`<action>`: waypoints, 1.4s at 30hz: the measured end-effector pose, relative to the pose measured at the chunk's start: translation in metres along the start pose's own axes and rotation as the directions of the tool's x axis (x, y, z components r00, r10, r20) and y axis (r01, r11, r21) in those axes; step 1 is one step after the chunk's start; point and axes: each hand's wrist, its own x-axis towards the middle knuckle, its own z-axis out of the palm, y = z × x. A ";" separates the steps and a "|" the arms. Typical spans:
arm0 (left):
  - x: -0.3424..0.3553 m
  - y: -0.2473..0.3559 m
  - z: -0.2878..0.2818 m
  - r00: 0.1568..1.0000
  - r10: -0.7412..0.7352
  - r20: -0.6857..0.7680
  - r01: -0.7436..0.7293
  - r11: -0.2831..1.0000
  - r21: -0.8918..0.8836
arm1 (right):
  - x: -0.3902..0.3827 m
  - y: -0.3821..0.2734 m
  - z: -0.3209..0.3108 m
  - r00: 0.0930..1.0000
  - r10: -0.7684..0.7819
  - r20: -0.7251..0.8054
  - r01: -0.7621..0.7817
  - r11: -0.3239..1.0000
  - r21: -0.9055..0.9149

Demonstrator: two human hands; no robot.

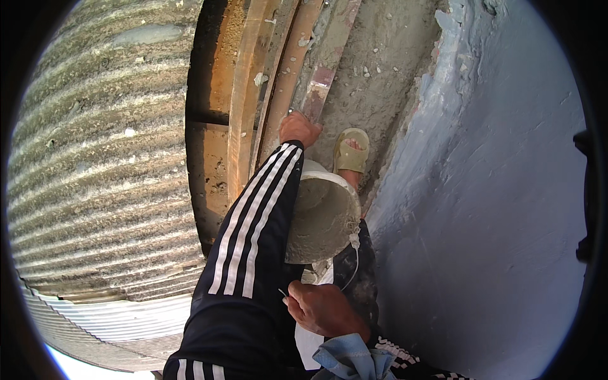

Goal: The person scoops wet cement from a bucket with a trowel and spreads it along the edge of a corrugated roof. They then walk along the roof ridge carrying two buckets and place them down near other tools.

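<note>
My left hand (299, 128), in a dark white-striped sleeve, has its fingers curled onto long, mortar-spattered wooden strips (323, 82) above the bucket. A pale bucket (323, 212), coated inside with grey mortar, hangs below it, tipped, between my arm and leg. My right hand (320, 309) is closed on the bucket's thin wire handle (354, 269) near the lower middle. A light blue cloth (351, 358) lies by my right wrist. My foot (351, 152) in an olive sandal stands just beyond the bucket.
A weathered corrugated roof (101, 164) fills the left side, beside dark-backed rusty recesses (209, 164) and timber (244, 76). A narrow, mortar-covered ledge (380, 57) runs ahead. A blue-grey painted wall (481, 209) with a flaking edge closes in the right side.
</note>
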 end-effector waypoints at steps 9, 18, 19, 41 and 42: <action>-0.005 0.007 0.010 0.996 0.013 -0.086 -0.003 0.993 0.121 | 0.000 0.004 0.005 1.000 -0.006 -0.008 0.006 1.000 -0.018; -0.005 0.004 0.008 0.996 0.039 -0.082 -0.039 0.999 0.007 | 0.004 0.007 0.005 1.000 -0.004 0.022 0.005 0.998 -0.063; -0.004 0.006 0.006 0.994 0.041 -0.097 -0.042 0.999 0.000 | 0.004 0.007 0.006 0.999 0.026 0.048 -0.023 0.998 -0.060; 0.030 0.008 0.022 0.987 0.040 -0.157 -0.057 0.993 -0.103 | 0.005 0.022 -0.005 0.995 0.080 0.061 -0.079 0.997 -0.027; 0.031 0.008 0.027 0.983 0.064 -0.174 -0.092 0.983 -0.156 | 0.005 0.023 -0.006 0.994 0.096 0.051 -0.095 0.995 -0.030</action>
